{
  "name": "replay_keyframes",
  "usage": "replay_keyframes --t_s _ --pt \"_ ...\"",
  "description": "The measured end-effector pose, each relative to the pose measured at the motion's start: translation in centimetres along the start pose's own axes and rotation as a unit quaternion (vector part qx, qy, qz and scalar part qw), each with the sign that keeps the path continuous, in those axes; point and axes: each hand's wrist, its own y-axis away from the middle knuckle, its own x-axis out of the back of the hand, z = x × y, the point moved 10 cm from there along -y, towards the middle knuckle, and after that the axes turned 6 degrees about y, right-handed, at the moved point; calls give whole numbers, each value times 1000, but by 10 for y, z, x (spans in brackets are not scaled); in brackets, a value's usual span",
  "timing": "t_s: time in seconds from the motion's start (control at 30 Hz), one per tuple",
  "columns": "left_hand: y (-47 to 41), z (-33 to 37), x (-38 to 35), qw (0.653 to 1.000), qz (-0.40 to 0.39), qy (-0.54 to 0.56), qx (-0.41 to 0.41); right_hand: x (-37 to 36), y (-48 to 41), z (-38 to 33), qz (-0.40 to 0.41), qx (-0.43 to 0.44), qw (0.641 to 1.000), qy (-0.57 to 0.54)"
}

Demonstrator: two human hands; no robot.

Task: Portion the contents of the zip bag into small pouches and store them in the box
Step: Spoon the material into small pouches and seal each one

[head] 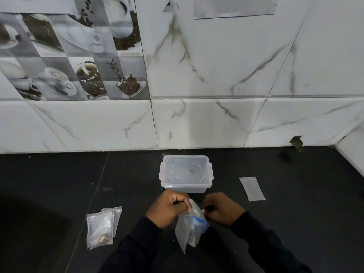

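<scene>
A clear zip bag [190, 228] with something blue and white inside hangs between my hands, just in front of the box. My left hand [167, 207] pinches its top edge on the left; my right hand [221, 208] grips the top on the right. The clear plastic box [186, 186] stands open on the black counter behind my hands, and I see nothing in it. Small clear pouches [102, 225] lie stacked at the left, the top one holding a few brownish bits. One flat pouch [252, 188] that looks empty lies to the right of the box.
The black counter [59, 184] ends at a white marble-tiled wall [216, 119] right behind the box. A side wall [352, 150] closes the far right corner. A small dark smudge [284, 156] sits near that corner.
</scene>
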Motion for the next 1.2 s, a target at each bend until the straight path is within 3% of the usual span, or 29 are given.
replay_keyframes --t_s 0.13,0.33,0.47,0.67,1.03,1.2 --pt "-2 -16 1 999 -8 -44 24 -18 5 28 -73 -126 975 -168" --pt "12 -20 -14 992 -25 -118 -26 -1 11 63 47 -192 952 -234" --pt "24 -42 -29 980 -49 -190 -37 6 13 64 109 -158 956 -221" --pt "37 -73 -38 962 -42 -268 -12 9 20 51 169 -98 976 -95" --pt "45 -62 -43 965 -12 -260 -21 -8 26 57 165 -129 975 -73" --pt "54 -47 -32 969 39 -239 -39 -3 27 54 182 -119 973 -70"
